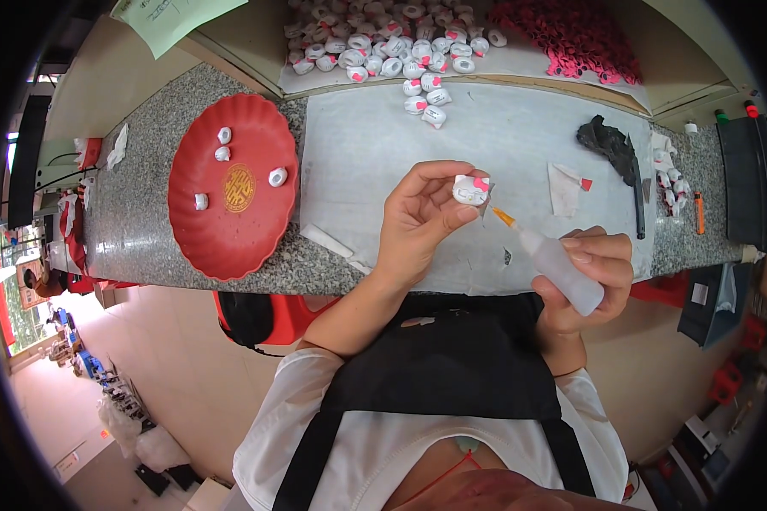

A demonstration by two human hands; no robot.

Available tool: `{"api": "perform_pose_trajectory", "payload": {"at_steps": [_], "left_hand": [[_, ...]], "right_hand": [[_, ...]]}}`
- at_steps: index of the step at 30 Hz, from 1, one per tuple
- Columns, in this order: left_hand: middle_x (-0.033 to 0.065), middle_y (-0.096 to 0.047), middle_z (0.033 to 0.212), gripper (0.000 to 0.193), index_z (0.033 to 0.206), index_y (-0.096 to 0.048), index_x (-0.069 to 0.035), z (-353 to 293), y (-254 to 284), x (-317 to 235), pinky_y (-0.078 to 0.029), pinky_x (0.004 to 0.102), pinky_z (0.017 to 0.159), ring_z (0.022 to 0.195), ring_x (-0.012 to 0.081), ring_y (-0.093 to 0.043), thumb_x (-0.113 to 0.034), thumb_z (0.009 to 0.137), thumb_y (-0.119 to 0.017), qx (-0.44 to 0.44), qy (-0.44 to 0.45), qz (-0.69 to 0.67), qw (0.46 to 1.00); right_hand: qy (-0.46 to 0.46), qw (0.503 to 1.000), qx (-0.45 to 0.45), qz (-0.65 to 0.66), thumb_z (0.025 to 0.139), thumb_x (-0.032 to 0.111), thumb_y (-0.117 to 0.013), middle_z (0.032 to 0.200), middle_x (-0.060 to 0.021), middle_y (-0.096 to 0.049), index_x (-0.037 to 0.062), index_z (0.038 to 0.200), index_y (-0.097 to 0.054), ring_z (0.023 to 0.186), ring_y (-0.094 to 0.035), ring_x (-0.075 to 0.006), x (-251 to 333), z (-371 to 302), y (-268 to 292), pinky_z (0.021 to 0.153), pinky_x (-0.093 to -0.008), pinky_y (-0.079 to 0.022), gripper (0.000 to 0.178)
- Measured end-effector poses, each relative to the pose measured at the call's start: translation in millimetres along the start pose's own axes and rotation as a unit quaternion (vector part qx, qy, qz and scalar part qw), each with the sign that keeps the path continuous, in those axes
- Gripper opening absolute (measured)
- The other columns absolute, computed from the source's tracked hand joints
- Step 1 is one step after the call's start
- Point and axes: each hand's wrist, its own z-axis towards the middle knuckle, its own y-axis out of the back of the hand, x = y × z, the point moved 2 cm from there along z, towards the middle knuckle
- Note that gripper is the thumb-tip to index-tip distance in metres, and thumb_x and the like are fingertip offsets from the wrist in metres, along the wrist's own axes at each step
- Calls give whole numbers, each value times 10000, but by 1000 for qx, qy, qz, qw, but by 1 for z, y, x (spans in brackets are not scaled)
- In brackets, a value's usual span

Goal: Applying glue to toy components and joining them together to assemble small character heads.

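A black fabric apron (443,366) over a white short-sleeved shirt (290,409) lies nearest. Beyond it, the right hand (612,255) wraps its fingers around a translucent white plastic squeeze bottle (567,271), tilted so its slender orange nozzle (504,216) points up and leftward. The left hand (419,220) pinches a small rounded white piece with a pink patch (470,190) between thumb and fingers — above a broad whitish sheet (358,153), just beside the nozzle; whether they touch, I cannot tell. Left of the sheet sits a red scalloped oval tray (204,247) bearing four small white pieces (277,177). Farthest, similar white pieces (392,47) pile beside a heap of deep-pink bits (571,43).
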Motion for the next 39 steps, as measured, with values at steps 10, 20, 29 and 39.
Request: {"api": "perform_pose_trajectory", "payload": {"at_steps": [10,20,29,39], "left_hand": [[143,-503,978,344,991,-435,3,6,-2,5,-437,316,773,883,174,-512,16,677,-576,15,-4,12,1000],[142,-502,980,348,993,-438,3,4,-2,5,-435,314,774,869,170,-513,9,676,-580,8,3,7,1000],[136,-504,977,339,998,-436,5,2,-3,5,-437,324,775,887,172,-511,16,686,-568,25,15,5,1000],[123,-505,966,343,998,-438,8,2,-2,7,-433,310,774,886,166,-507,33,681,-567,23,10,15,1000]], "right_hand": [[-3,1000,9,4,599,211,-711,771,-83,-473,58,837,-464,560,-452,-138,-4,2,-1,518,-238,-389,376],[7,1000,23,-12,612,189,-700,767,-72,-469,62,842,-466,561,-452,-135,-2,2,4,511,-240,-384,352],[25,1000,11,-4,608,171,-703,758,-69,-458,62,846,-467,553,-445,-124,-3,-1,1,505,-232,-388,353],[19,1000,19,-2,601,171,-708,764,-70,-466,66,863,-472,550,-456,-131,-3,-2,1,508,-234,-393,368]]}}
